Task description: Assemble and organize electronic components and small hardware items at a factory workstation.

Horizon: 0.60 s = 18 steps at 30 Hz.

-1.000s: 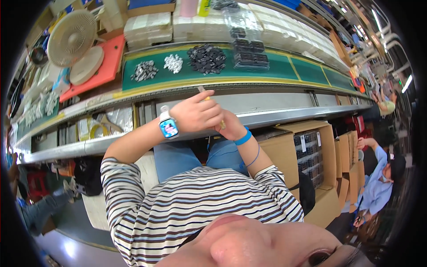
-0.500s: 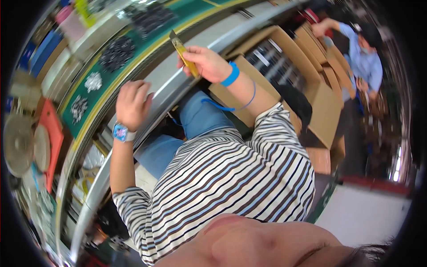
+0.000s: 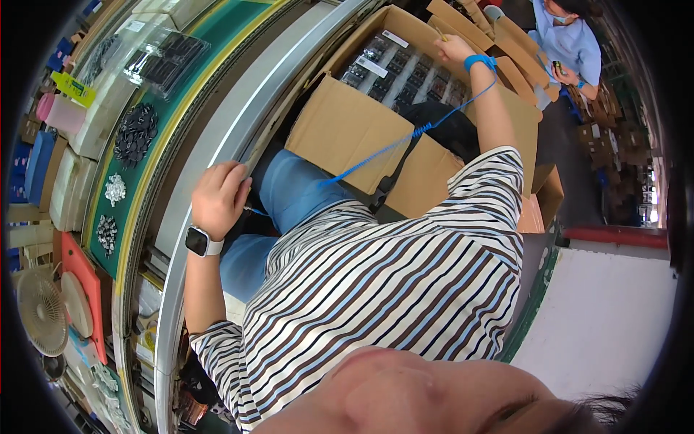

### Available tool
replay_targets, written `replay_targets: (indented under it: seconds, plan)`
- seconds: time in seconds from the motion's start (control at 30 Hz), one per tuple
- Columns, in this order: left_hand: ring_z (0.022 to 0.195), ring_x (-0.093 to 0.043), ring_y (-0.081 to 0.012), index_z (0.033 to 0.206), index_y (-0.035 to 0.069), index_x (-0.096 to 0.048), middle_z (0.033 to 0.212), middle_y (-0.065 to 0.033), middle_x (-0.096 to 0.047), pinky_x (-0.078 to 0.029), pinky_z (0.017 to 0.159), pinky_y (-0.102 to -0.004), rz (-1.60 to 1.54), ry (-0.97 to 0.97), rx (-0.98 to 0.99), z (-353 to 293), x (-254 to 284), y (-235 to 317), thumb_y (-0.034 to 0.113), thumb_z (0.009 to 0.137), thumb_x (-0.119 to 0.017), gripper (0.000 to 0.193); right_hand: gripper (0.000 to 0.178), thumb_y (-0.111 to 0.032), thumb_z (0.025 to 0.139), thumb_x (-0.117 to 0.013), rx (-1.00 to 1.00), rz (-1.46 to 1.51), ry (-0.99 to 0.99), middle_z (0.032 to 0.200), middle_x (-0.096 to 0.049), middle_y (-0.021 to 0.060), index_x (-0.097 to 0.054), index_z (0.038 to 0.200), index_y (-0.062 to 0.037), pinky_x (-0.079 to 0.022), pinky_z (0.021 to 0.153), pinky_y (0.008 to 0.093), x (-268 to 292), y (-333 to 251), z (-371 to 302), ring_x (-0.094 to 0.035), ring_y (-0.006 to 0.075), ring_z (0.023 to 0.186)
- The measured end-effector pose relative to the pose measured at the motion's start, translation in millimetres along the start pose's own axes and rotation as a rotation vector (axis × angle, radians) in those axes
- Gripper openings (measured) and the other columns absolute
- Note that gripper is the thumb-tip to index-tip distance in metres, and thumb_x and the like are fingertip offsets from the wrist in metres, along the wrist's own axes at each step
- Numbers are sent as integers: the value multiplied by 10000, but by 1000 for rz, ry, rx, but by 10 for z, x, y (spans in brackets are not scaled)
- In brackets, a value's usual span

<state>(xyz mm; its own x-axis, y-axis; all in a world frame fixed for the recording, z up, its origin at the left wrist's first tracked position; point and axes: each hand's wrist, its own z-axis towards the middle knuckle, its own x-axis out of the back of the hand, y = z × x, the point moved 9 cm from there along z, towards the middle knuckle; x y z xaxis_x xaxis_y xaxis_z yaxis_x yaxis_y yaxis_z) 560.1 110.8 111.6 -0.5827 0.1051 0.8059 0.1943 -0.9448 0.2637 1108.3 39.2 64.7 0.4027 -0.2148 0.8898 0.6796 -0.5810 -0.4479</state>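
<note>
right hand (image 3: 454,49), upper right, pinching a thin yellowish piece (image 3: 441,33) over the carton tray (image 3: 405,72) | left hand (image 3: 219,199) curling loosely at the tabletop edge (image 3: 217,145) | risk: blue coiled cord (image 3: 405,141) is stretching, could snag the carton flap (image 3: 347,130)

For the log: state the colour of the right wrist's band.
Blue wrist band, with a blue coiled cord; head view.

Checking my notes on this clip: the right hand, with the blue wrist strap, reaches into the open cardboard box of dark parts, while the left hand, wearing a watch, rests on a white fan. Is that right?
Not quite. In the head view the left hand, with the watch, rests at the metal edge of the workbench, not on a fan. The right hand with the blue wrist strap does reach over the open cardboard box.
</note>
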Motion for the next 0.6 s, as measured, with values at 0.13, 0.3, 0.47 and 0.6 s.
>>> replay_targets:
  seconds: [0.13, 0.3, 0.47, 0.6]
  plan:
    - [743, -540, -264, 839, 35, -550, 839, -89, -554, -447, 648, -343, -57, -72, -36, 214, -279, 146, 55, 664, -628, 193, 282, -247, 794, -469, -56, -370, -30, 820, -614, 171, -610, 861, -12, -475, 663, 360, -189, 839, 454, -606, 258, 726]
    - [744, -540, -275, 833, 25, -539, 835, -109, -551, -448, 651, -347, -126, -164, -92, 464, -620, 337, 68, 663, -620, 193, 281, -174, 743, -458, -38, -599, -104, 941, -580, 233, -627, 870, 10, -457, 786, 405, -666, 952, 697, -569, 355, 890]
    - [766, -544, -271, 818, 36, -527, 839, -100, -549, -451, 664, -349, -133, -238, -59, 601, -960, 284, 83, 665, -621, 185, 284, -165, 750, -444, -60, -497, -8, 993, -563, 233, -620, 904, -3, -437, 825, 415, -972, 1226, 741, -542, 356, 950]
    - [791, -542, -276, 860, 39, -533, 863, -101, -547, -454, 690, -355, -148, -273, -11, 645, -1108, 236, 80, 656, -625, 227, 309, -205, 773, -440, -82, -433, 49, 1069, -521, 225, -606, 942, -6, -404, 865, 423, -928, 1091, 636, -504, 375, 996]
